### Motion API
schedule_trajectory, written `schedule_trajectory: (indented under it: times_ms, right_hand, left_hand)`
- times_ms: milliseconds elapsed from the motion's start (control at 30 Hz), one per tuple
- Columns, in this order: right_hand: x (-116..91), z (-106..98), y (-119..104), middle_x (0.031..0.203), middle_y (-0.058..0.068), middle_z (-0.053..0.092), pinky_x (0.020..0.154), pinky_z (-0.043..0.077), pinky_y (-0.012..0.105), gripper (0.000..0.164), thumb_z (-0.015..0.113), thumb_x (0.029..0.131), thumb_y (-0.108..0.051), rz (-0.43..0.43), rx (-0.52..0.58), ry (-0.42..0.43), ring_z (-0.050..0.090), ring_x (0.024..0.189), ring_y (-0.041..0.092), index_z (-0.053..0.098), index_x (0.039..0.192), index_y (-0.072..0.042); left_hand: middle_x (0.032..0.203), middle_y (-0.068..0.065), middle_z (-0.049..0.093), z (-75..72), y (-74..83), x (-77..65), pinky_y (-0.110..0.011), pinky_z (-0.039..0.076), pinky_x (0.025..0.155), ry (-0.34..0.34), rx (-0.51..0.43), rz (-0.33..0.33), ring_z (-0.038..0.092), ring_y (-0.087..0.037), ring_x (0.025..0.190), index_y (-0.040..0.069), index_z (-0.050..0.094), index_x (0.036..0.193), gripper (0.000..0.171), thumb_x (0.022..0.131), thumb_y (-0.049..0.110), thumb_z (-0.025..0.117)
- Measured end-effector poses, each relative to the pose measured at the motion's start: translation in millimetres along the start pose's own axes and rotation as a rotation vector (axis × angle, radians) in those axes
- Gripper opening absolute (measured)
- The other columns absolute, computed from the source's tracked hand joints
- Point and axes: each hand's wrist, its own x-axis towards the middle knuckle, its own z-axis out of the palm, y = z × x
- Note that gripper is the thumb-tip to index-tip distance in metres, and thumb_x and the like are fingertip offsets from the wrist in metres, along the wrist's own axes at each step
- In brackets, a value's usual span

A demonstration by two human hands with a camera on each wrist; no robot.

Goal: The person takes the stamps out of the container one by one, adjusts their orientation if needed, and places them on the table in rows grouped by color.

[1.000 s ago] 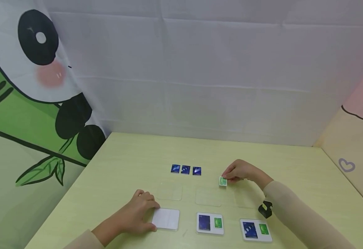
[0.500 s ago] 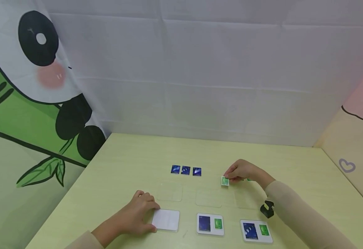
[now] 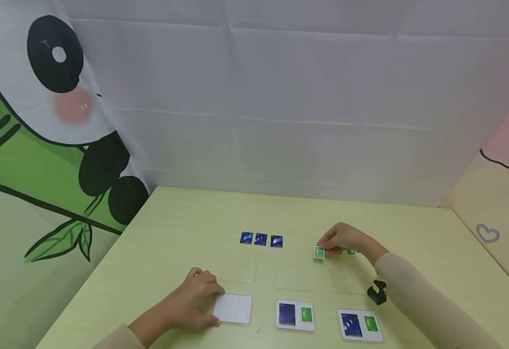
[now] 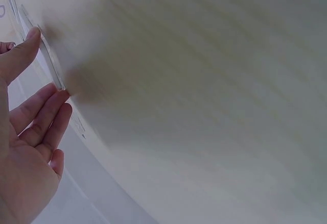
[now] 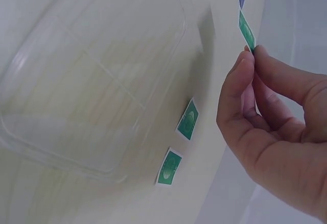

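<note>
My right hand pinches a small green stamp by its edge between thumb and finger, raised above the table. Two more green stamps lie below that hand in the right wrist view. My left hand grips a flat case with a white insert, thumb on the near edge and fingers at the far corner. The left wrist view shows the clear case edge between thumb and fingertips. To its right, a middle case and a right case each hold one blue and one green stamp.
Three blue stamps lie in a row farther back. Clear lids lie between them and the cases, one more in the middle, another under my right arm. A white cloth wall borders the table's far edge.
My right hand has shifted slightly right with the green stamp, which now faces the head camera more squarely. The left hand stays on the case.
</note>
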Motion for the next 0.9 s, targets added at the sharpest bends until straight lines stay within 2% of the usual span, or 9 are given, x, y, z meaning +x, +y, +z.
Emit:
schedule_trajectory:
  times_ms: [233, 900]
  right_hand:
    - [0.3, -3.9, 1.7, 0.074, -0.002, 0.068, 0.063, 0.052, 0.022, 0.020, 0.066, 0.089, -0.009, 0.011, 0.028, 0.000, 0.059, 0.063, 0.007, 0.071, 0.101, 0.006]
    - [4.7, -6.4, 10.3, 0.074, -0.002, 0.070, 0.065, 0.055, 0.024, 0.021, 0.066, 0.089, -0.008, 0.017, 0.012, 0.020, 0.060, 0.063, 0.006, 0.070, 0.102, 0.008]
  left_hand:
    - [0.096, 0.011, 0.064, -0.4, 0.8, -0.8, -0.038, 0.031, 0.091, 0.002, -0.010, -0.001, 0.049, -0.004, 0.092, 0.015, 0.071, 0.105, 0.049, 0.068, 0.045, 0.082]
    - [0.097, 0.011, 0.063, 3.8, -0.3, 0.5, -0.039, 0.031, 0.091, 0.003, 0.002, -0.001, 0.049, -0.004, 0.092, 0.015, 0.071, 0.105, 0.048, 0.069, 0.045, 0.082]
